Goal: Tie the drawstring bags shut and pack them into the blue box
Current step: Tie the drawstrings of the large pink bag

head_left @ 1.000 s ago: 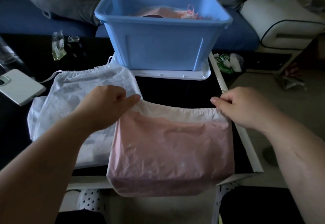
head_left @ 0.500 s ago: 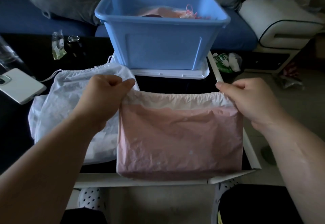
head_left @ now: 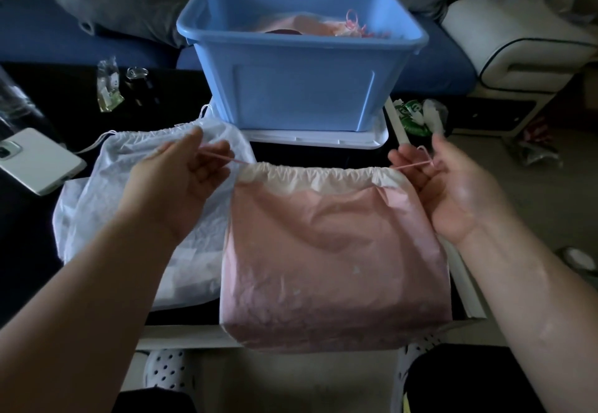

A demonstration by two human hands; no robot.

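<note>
A pink drawstring bag (head_left: 333, 260) lies on the dark table in front of me, its white top hem gathered. My left hand (head_left: 181, 176) pinches the pink drawstring at the bag's left corner. At the right corner my right hand (head_left: 453, 186) holds the other loop of the drawstring, palm up. A white drawstring bag (head_left: 106, 195) lies to the left, partly under my left forearm. The blue box (head_left: 301, 85) stands behind the bags on a white lid (head_left: 323, 137), with a tied pink bag (head_left: 320, 25) inside.
A white phone (head_left: 35, 160) lies at the table's left edge. Small packets (head_left: 108, 85) and a dark little object (head_left: 137, 77) sit at the back left. A green and white wrapper (head_left: 417, 114) lies right of the box. The table's right edge runs just beside my right hand.
Both hands turned palm up and moved outward, drawing the pink strings out of the hem corners. The bag's top has gathered and narrowed.
</note>
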